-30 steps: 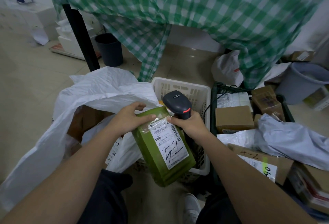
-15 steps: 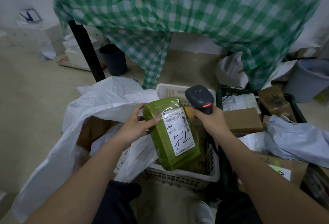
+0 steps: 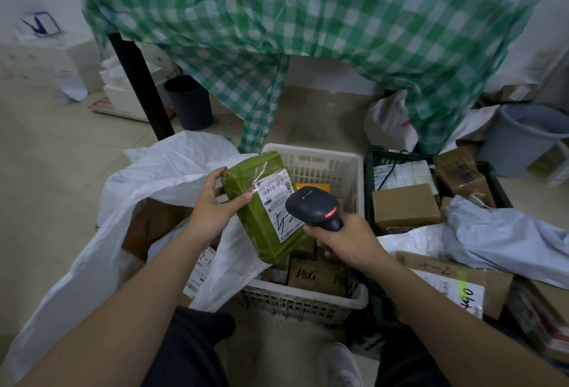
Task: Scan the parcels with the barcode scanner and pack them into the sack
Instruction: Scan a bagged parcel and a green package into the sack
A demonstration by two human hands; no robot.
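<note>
My left hand (image 3: 214,203) grips the upper left edge of a green parcel (image 3: 260,220) with a white shipping label, held tilted above the white basket (image 3: 311,297). My right hand (image 3: 345,240) holds the black barcode scanner (image 3: 312,206) by its handle, its head over the parcel's label and its red light lit. The open white sack (image 3: 147,189) lies to the left, with brown boxes and labelled parcels inside.
The basket holds brown boxes, one printed P&G (image 3: 317,275). A dark crate (image 3: 431,189) of cardboard boxes and grey mailer bags (image 3: 505,232) sits to the right. A green checked tablecloth (image 3: 308,32) hangs ahead, with a black bin (image 3: 189,103) and a grey bin (image 3: 523,137) on the floor.
The scanner has come left and down onto the label after having pulled away to the right. The green parcel has been lifted a little higher and further over the basket.
</note>
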